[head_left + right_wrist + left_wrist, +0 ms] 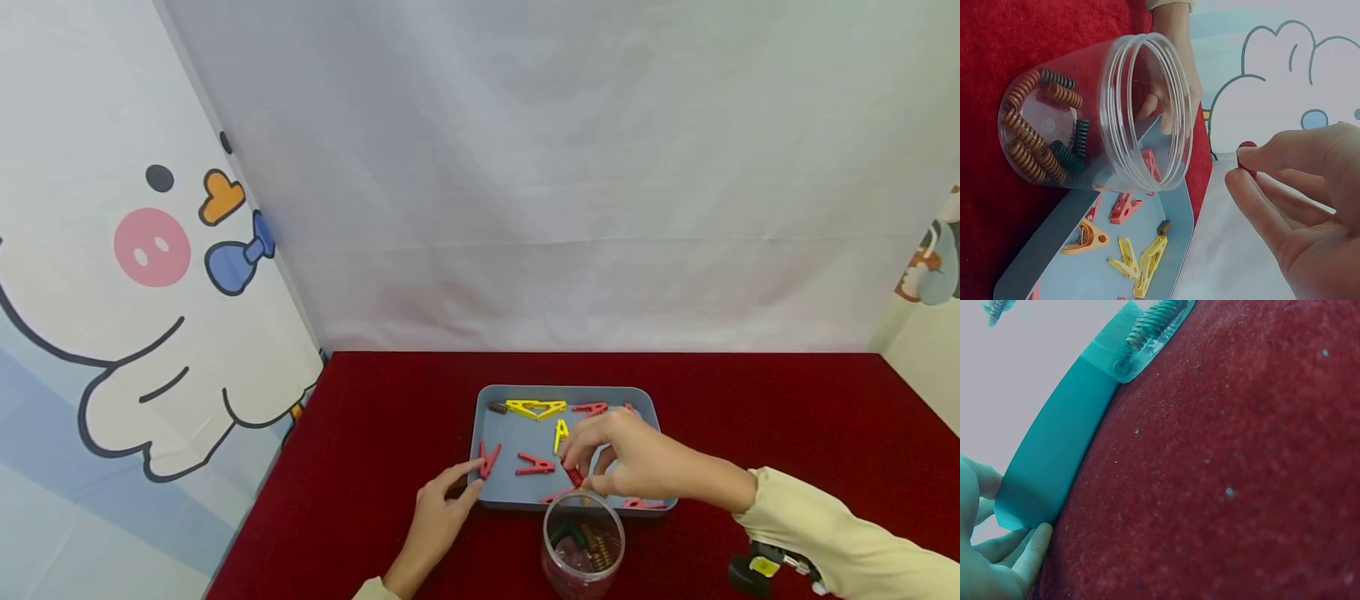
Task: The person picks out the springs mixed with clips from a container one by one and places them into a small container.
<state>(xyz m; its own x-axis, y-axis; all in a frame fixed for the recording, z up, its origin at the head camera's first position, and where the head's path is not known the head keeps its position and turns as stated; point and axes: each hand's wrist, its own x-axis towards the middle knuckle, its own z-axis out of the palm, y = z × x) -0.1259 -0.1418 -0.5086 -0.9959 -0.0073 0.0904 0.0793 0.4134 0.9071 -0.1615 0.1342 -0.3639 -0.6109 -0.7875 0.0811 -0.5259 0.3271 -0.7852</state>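
Observation:
My right hand point(633, 454) pinches a small red spring point(1247, 156) between thumb and fingertips, above the tray and just behind the jar. My left hand point(442, 508) grips the front left corner of the blue-grey tray point(510, 504), some fingers over its rim and another low against the outer wall. A clear plastic jar point(573, 575) stands lidless in front of the tray, with several brown springs point(1025, 128) and dark green springs point(1066, 156) at its bottom. Near the left fingertips lies a red clip point(489, 460) in the tray.
Elsewhere in the tray are yellow clips point(536, 408), another red clip point(534, 464), an orange clip point(1088, 237) and a brown spring point(498, 407). Red cloth point(375, 433) covers the table. A white curtain point(562, 208) hangs behind it.

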